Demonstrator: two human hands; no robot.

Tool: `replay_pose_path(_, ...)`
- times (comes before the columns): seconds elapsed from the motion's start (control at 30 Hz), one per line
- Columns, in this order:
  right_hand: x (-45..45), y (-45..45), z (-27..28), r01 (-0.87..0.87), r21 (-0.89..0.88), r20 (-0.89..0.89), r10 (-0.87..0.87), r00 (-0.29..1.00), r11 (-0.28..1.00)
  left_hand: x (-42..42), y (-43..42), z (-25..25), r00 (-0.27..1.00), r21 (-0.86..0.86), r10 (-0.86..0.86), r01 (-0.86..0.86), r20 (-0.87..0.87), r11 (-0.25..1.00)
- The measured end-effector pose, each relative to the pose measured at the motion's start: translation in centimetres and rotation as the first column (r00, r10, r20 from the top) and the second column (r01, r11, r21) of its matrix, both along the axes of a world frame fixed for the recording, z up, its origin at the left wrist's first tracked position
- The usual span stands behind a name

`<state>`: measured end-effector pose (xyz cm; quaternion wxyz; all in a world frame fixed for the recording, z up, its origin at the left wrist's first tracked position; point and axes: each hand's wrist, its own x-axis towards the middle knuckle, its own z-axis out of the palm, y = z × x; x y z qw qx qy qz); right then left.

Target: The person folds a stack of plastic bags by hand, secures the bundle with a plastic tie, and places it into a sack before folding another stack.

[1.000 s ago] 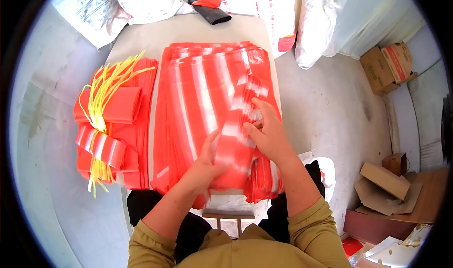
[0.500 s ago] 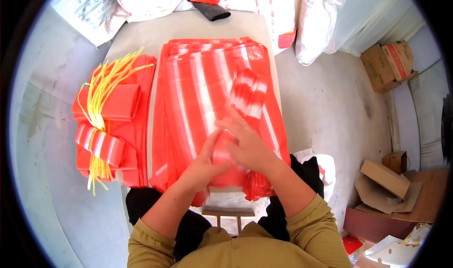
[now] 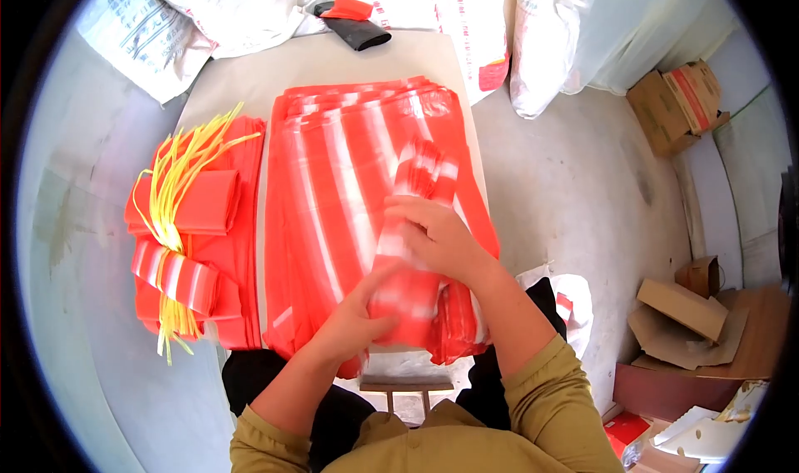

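Note:
A stack of red-and-white striped plastic bags [image 3: 320, 165] lies on the table before me. On its right side runs a narrow folded strip of the same bags [image 3: 429, 169], gathered lengthwise. My right hand [image 3: 441, 236] is on the middle of this strip, its fingers bent over it and closed. Lower down, my left hand [image 3: 354, 323] is at the strip's left edge, thumb and index finger apart; it is slightly blurred. Its other fingertips cannot be made out. The near end of the strip [image 3: 408, 306] lies between my forearms.
To the left, folded red bags [image 3: 196, 202] carry yellow ties [image 3: 175, 181] and a striped roll [image 3: 176, 277]. A black roll [image 3: 358, 33] lies at the table's [image 3: 250, 69] far end. White sacks [image 3: 545, 44] stand behind; cardboard boxes [image 3: 678, 107] are at right.
My right hand has moved down and bent its fingers over the folded strip. My left hand has shifted slightly lower, away from the right one. The whole view has tilted a little.

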<state>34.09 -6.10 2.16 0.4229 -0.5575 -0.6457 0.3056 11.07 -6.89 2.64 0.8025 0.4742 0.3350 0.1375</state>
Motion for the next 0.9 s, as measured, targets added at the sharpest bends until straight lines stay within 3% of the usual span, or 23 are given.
replay_pose_path(0.07, 0.7, 0.5, -0.3, 0.009, 0.044, 0.042, -0.011, 0.999, 0.999, -0.1, -0.1, 0.6, 0.999, 0.064, -0.033, 0.035, -0.027, 0.997)
replay_pose_path(0.13, 1.1, 0.8, -0.6, 0.044, 0.077, 0.088, -0.051, 0.995, 0.996, -0.3, -0.1, 0.4, 0.999, 0.023, -0.043, 0.044, -0.027, 0.999)
replay_pose_path(0.23, 1.3, 1.1, -0.2, 0.075, 0.029, 0.122, -0.078, 0.99, 0.997, -0.6, -0.4, -0.3, 0.998, 0.037, -0.058, 0.059, -0.023, 0.998)
replay_pose_path(0.33, 2.2, 1.4, -1.0, 0.027, 0.135, 0.294, -0.066, 0.953, 0.99, -0.9, -0.9, -0.4, 0.998, 0.027, -0.055, 0.055, -0.009, 0.998)
replay_pose_path(0.43, 3.2, 1.5, -0.7, -0.016, 0.106, 0.357, -0.024, 0.934, 0.994, -1.1, -1.3, -0.1, 0.998, 0.012, -0.06, 0.061, -0.026, 0.998)
replay_pose_path(0.53, 3.9, 1.5, -1.0, 0.023, 0.095, 0.614, -0.077, 0.786, 0.995, -1.4, -1.5, -0.6, 0.995, -0.007, -0.081, 0.081, -0.062, 0.997)
replay_pose_path(0.63, 4.2, 1.6, -1.8, 0.122, 0.128, 0.652, -0.176, 0.738, 0.984, -1.6, -1.7, -1.0, 0.994, -0.026, -0.085, 0.083, -0.069, 0.996)
replay_pose_path(0.73, 4.7, 2.0, -3.1, 0.229, 0.132, 0.635, -0.26, 0.728, 0.964, -1.5, -1.6, 0.8, 0.977, -0.098, -0.111, 0.094, -0.183, 0.991)
replay_pose_path(0.83, 4.3, 2.0, -1.5, 0.355, -0.039, 0.656, -0.244, 0.714, 0.934, -1.2, -1.2, 1.6, 0.943, -0.176, -0.159, 0.11, -0.293, 0.978)
replay_pose_path(0.9, 4.5, 2.2, -1.9, 0.429, 0.085, 0.68, -0.367, 0.635, 0.899, -1.4, -1.4, 0.9, 0.96, -0.127, -0.135, 0.107, -0.244, 0.986)
